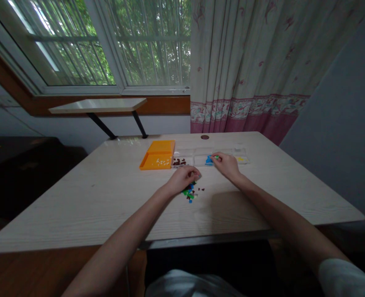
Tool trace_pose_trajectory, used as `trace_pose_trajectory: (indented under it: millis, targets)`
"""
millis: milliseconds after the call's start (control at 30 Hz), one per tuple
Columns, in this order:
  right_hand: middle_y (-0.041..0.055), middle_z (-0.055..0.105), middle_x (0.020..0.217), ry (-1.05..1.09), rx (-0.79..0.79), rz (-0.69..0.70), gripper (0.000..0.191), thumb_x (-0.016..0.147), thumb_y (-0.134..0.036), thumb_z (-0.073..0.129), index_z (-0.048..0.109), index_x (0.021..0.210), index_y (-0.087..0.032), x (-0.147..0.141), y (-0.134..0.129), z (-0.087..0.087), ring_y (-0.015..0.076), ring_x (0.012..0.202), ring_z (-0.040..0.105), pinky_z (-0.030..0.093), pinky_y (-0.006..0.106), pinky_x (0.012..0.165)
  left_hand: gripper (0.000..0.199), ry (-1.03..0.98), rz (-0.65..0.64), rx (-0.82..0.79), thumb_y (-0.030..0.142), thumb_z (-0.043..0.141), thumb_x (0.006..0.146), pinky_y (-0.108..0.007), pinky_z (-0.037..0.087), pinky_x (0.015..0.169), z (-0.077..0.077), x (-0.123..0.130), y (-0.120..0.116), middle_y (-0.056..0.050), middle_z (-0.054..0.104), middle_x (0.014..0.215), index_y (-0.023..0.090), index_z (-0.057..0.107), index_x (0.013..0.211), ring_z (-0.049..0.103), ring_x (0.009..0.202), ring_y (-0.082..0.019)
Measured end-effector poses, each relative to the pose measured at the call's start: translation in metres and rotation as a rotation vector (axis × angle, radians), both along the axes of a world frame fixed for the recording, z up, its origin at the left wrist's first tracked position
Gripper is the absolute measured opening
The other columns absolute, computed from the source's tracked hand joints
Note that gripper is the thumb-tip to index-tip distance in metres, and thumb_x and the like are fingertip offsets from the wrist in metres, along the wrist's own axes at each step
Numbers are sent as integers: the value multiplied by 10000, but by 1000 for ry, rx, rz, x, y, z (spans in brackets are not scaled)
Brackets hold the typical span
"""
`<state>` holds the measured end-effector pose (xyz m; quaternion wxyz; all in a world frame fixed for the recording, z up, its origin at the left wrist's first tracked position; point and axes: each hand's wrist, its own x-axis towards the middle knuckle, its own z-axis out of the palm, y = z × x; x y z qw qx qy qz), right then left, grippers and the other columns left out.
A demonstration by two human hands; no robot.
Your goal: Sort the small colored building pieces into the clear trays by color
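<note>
My left hand (184, 179) rests with curled fingers at the upper edge of a small mixed pile of blue, green and brown building bricks (189, 192). Whatever those fingers hold, if anything, is hidden. Farther right, my right hand (228, 165) is pinched together over the clear plastic box, right at a heap of blue bricks (208, 160). Too small to make out is what sits between its fingertips. A bit of green shows beside them. The clear box (201, 152) also holds brown bricks (179, 161) and a few yellow bricks (240, 159).
An orange box (158, 146) with its lid open holds small white pieces (162, 162), left of the clear box. A few loose brown bits (202, 189) lie beside the pile. A raised shelf (99, 105) stands at the table's back left, and a curtain (232, 82) hangs behind.
</note>
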<state>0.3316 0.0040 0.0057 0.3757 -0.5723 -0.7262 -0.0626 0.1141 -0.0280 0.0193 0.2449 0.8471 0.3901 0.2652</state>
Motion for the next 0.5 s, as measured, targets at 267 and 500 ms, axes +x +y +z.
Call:
trace_pose_trajectory:
  millis: [267, 500]
  targets:
    - [-14, 620, 578, -70, -106, 313, 222, 803, -341, 512, 679, 903, -234, -16, -20, -2, 97, 506, 528, 336, 193, 522, 171, -109, 176, -16, 216, 528, 763, -203, 368, 563, -3, 1, 4, 0, 631, 703, 154, 661, 850, 491, 601, -98]
    - [-21, 590, 544, -38, -107, 439, 207, 800, -335, 526, 673, 874, -209, -27, -31, -3, 87, 503, 508, 337, 179, 528, 170, -171, 135, -26, 235, 537, 756, -206, 364, 574, -5, 1, 6, -14, 645, 738, 141, 659, 829, 498, 623, -101]
